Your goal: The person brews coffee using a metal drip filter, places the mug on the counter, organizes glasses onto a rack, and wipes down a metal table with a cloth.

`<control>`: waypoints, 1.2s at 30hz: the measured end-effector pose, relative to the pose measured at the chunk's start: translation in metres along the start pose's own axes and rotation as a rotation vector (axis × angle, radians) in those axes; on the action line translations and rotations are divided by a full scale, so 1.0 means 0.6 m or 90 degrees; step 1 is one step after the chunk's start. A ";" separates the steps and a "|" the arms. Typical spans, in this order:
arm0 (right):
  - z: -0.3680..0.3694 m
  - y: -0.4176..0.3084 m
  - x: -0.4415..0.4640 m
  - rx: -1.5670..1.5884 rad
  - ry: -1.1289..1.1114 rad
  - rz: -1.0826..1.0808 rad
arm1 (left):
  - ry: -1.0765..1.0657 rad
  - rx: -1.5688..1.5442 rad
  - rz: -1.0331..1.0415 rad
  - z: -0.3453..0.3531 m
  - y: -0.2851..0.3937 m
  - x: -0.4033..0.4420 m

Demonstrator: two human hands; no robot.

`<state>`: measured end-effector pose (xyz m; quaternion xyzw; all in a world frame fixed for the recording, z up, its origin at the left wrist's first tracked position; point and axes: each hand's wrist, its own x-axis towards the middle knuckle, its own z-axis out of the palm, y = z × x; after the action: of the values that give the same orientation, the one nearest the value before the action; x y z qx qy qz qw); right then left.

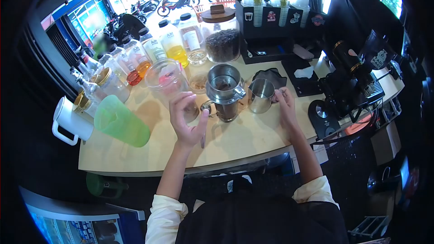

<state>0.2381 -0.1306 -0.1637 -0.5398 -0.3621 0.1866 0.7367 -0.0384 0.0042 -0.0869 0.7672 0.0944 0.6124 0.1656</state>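
Observation:
My right hand (285, 106) is closed on the handle of a small steel milk jug (261, 96), which is on or just above the wooden counter. My left hand (187, 119) has its fingers and thumb apart, in front of a clear plastic cup (163, 77). Between the two hands stands a metal drip coffee filter (223, 83) on a glass mug (227, 112) with dark liquid inside. The mug's handle points toward my left hand. I cannot tell whether my left fingers touch the plastic cup.
A green plastic pitcher (122, 122) and a white jug (72, 119) stand at the left. Syrup bottles (174, 43) and a jar of dark beans (223, 45) line the back. A black grinder (350, 72) and a round scale (322, 113) are at the right.

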 end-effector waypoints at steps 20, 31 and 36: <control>0.003 -0.035 -0.039 -0.021 -0.006 -0.037 | -0.190 -0.052 -0.266 0.070 -0.010 0.054; -0.002 -0.087 0.013 0.068 -0.012 -0.018 | -0.157 0.014 -0.275 0.069 0.023 0.068; 0.022 -0.199 0.070 0.084 -0.108 -0.134 | -0.177 -0.041 -0.213 0.067 0.009 0.066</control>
<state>0.2425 -0.1357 -0.0365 -0.4319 -0.4647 0.1770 0.7524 0.0099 0.0073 -0.0566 0.8122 0.1769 0.4677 0.3005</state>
